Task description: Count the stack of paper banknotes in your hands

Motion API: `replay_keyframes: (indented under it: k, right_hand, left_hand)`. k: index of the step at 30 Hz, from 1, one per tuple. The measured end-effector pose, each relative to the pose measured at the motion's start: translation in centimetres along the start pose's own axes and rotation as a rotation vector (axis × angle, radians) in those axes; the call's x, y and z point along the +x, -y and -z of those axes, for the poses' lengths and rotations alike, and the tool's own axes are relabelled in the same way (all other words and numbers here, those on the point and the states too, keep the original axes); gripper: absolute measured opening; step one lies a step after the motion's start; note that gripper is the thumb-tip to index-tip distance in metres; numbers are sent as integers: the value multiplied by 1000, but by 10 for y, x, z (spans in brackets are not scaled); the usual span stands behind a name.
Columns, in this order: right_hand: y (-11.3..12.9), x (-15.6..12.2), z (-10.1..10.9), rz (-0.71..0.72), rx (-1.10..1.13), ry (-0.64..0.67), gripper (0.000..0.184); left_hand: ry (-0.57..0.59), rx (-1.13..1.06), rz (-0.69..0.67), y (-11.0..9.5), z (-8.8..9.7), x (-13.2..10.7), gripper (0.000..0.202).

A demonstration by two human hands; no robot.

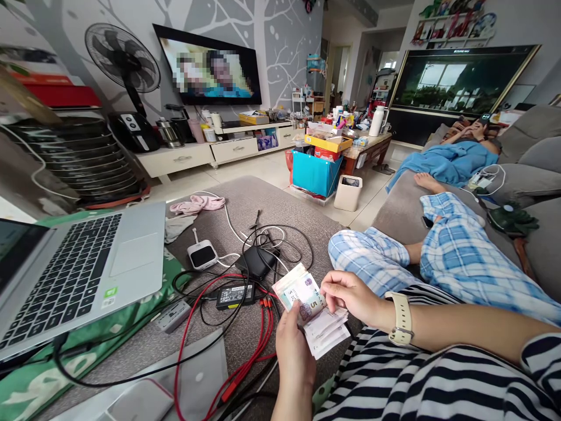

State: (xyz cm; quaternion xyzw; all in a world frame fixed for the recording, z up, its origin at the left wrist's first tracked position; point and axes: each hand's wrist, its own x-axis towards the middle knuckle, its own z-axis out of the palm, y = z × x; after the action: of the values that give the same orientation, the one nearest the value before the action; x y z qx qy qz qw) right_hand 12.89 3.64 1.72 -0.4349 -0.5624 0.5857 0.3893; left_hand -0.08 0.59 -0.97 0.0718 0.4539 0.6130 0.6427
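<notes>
My left hand (297,351) is closed on a small stack of banknotes (302,297), its thumb lying across their faces. A printed figure 5 shows on the top note. Below the thumb, several folded-over whitish paper ends (326,333) fan out from the stack. My right hand (353,297), with a cream watch on its wrist, has its fingers curled and pinched at the right edge of the notes. How much paper lies between those fingertips is partly hidden.
An open laptop (138,245) rests on a green cloth at left. Black and red cables (263,333), a power adapter (235,296) and a white device (202,255) lie tangled on the grey couch. Crossed legs in checked trousers (460,245) are at right. Another person (473,128) lies farther back.
</notes>
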Motion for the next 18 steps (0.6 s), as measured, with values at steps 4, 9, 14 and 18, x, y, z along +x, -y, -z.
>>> replay_keyframes:
  k: [4, 9, 14, 18]
  right_hand:
    - [-2, 0, 1, 14, -4, 4, 28]
    - [-7, 2, 2, 0, -53, -54, 31]
    - [-10, 4, 4, -41, -70, -106, 34]
    - [-10, 5, 4, -51, -92, -118, 33]
  left_hand:
    - [4, 0, 17, 1, 1, 1, 33]
    - [35, -38, 9, -1, 1, -1, 34]
    - [60, -42, 29, -2, 0, -3, 35]
    - [58, -33, 23, -1, 1, -3, 34]
